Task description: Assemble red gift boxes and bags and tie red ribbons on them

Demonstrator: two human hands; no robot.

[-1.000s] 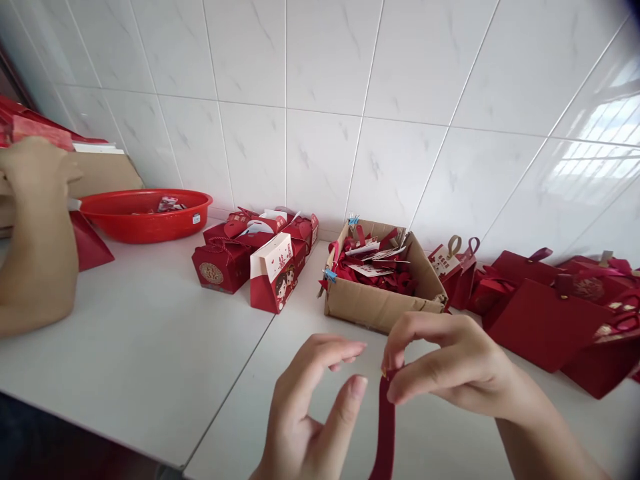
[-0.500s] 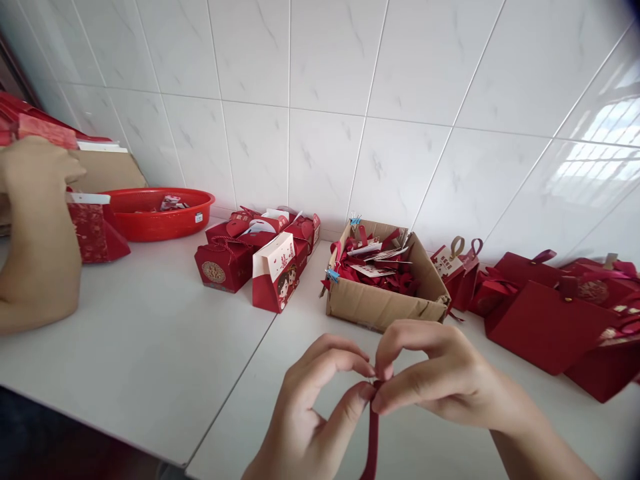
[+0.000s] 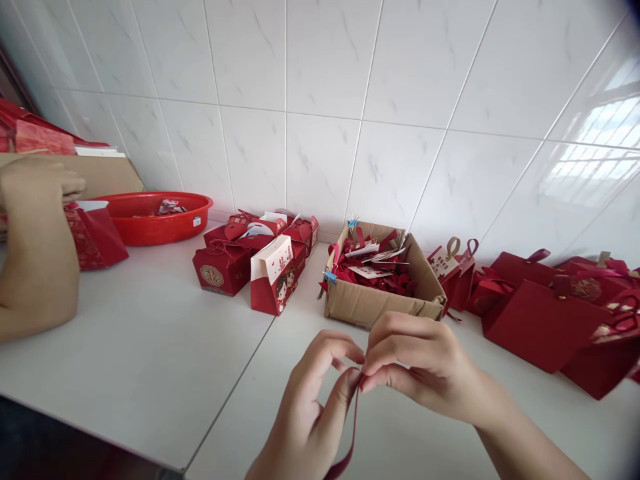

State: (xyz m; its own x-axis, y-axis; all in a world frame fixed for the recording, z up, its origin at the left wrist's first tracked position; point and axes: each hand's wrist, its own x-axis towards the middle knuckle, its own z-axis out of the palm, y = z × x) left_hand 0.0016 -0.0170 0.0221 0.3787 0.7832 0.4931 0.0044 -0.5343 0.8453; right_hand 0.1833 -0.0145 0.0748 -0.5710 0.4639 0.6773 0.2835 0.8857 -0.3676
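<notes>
A dark red ribbon (image 3: 354,420) hangs down from between my fingertips, its lower part curving toward the bottom edge of the view. My left hand (image 3: 315,393) pinches it between thumb and fingers. Thumb and fingers of my right hand (image 3: 415,363) are closed at the same spot, touching the left fingertips; the ribbon's upper end is hidden there. Just beyond my hands stands an open cardboard box (image 3: 380,310) holding red ribbons and white printed cards (image 3: 370,272), with blue binder clips (image 3: 330,277) on its left side.
Red gift boxes (image 3: 225,270) stand left of the cardboard box, and red gift bags (image 3: 545,323) at right. A red plastic basin (image 3: 155,230) sits farther left. Another person's arm (image 3: 43,247) reaches in beside a red bag (image 3: 103,240). A tiled wall (image 3: 320,153) closes the back.
My hands have shifted slightly left and the right fingers have drawn together. The ribbon has turned edge-on and swung left. At left, the other person's hand has dropped a little and the red bag has tilted.
</notes>
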